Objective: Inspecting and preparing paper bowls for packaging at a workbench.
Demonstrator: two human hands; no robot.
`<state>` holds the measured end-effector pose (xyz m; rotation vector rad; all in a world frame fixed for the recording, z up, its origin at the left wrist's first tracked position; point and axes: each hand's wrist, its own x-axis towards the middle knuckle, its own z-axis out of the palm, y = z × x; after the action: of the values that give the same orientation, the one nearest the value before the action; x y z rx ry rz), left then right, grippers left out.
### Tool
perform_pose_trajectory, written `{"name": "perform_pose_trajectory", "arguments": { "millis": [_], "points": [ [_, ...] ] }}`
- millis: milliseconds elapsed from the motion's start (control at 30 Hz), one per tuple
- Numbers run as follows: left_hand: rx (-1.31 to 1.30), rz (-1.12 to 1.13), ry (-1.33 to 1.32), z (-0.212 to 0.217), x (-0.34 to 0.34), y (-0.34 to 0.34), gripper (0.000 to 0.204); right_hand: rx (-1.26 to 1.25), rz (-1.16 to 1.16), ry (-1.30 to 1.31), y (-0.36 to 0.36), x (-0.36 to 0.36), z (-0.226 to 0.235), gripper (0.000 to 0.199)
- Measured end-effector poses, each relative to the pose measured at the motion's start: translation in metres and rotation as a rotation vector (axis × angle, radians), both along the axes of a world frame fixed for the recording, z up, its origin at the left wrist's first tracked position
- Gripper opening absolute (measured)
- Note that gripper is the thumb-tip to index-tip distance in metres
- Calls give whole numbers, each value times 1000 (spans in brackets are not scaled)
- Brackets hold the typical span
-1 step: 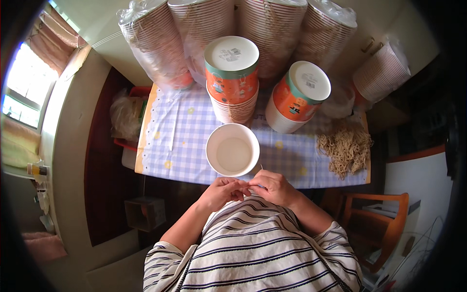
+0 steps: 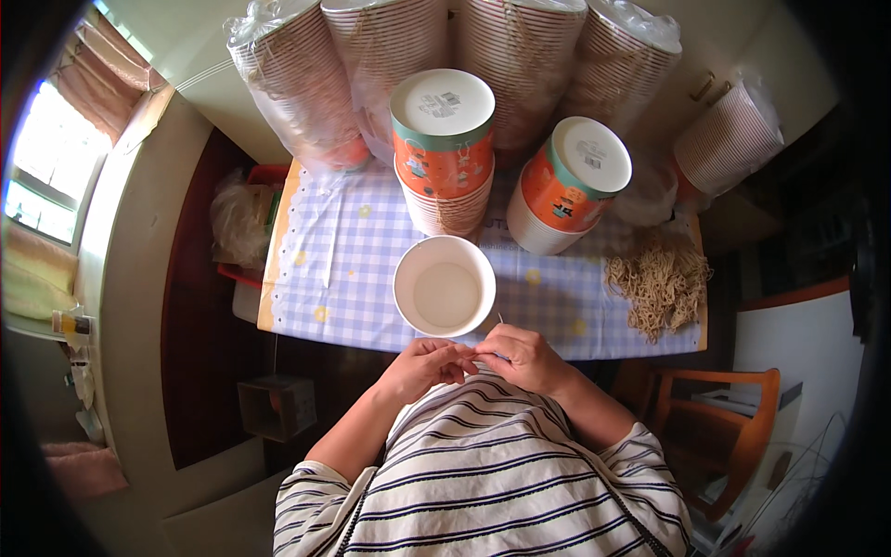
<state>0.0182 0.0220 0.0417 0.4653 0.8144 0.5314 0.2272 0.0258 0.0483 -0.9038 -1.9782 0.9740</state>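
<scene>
My left hand (image 2: 429,366) and my right hand (image 2: 522,356) meet at the table's near edge, fingertips pinched together. What they hold is too small to make out; a thin pale tip pokes up above my right hand, and a speck of blue shows by its fingers. Just beyond my hands a white paper bucket (image 2: 406,302) stands upright with its open mouth toward me. Behind it, an upside-down orange and green paper bucket (image 2: 441,167) tops a nested stack, and a second orange bucket (image 2: 564,193) tops a shorter stack to the right.
A blue checked tablecloth (image 2: 353,269) covers the table. Tangled beige strings (image 2: 657,283) lie at the right edge. Tall plastic-wrapped bucket stacks (image 2: 292,84) line the back. A wooden chair (image 2: 766,418) stands at right, a cardboard box (image 2: 278,408) below left.
</scene>
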Motion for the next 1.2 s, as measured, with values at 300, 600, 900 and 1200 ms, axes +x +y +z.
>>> {"name": "perform_pose_trajectory", "arguments": {
  "millis": [300,600,900,1200],
  "points": [
    [227,-63,184,-4,1,-7,18,-1,-11,-47,-1,-4,3,13],
    [694,-51,539,-4,9,-19,13,143,79,-173,3,1,2,14],
    [1475,15,1308,-13,28,-2,19,122,-43,-209,38,23,6,9],
    [1702,-161,1260,-45,-11,7,16,134,-87,-217,85,39,53,8]
  ]
}}
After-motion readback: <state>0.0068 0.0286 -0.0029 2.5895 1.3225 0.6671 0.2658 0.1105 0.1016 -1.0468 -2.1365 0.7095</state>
